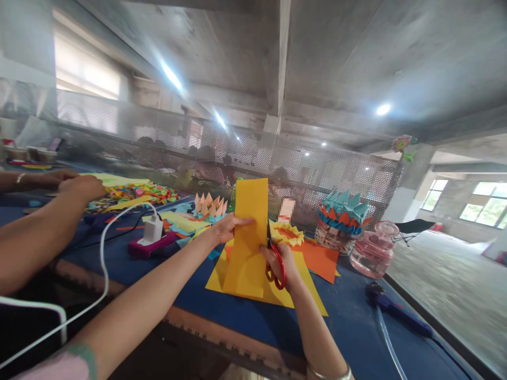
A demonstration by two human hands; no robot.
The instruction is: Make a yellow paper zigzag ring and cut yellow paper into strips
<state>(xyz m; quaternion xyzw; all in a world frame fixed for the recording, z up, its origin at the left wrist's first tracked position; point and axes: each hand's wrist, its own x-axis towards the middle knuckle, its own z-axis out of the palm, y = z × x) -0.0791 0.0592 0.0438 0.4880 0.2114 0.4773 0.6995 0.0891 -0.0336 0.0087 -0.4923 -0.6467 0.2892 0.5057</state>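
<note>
My left hand (227, 228) pinches the left side of a yellow paper strip (251, 248), thumb across its face, holding it upright. Red-handled scissors (279, 269) are in my right hand (285, 263), their blades pointing up along the strip's right edge. Whether the blades are parted I cannot tell. Beneath the strip, a larger yellow sheet (304, 287) lies on the blue table (190, 293). Orange paper (325, 259) sits to the right, beside a yellow zigzag-edged paper ring (291, 234).
A basket (336, 237) holds spiky paper rings, next to a pink-tinted jar (372, 253). At right lies a blue glue gun (400, 314). On the left are a purple power strip (152, 246), a white cable (103, 258), colourful scraps (148, 192) and another person's hands (81, 187).
</note>
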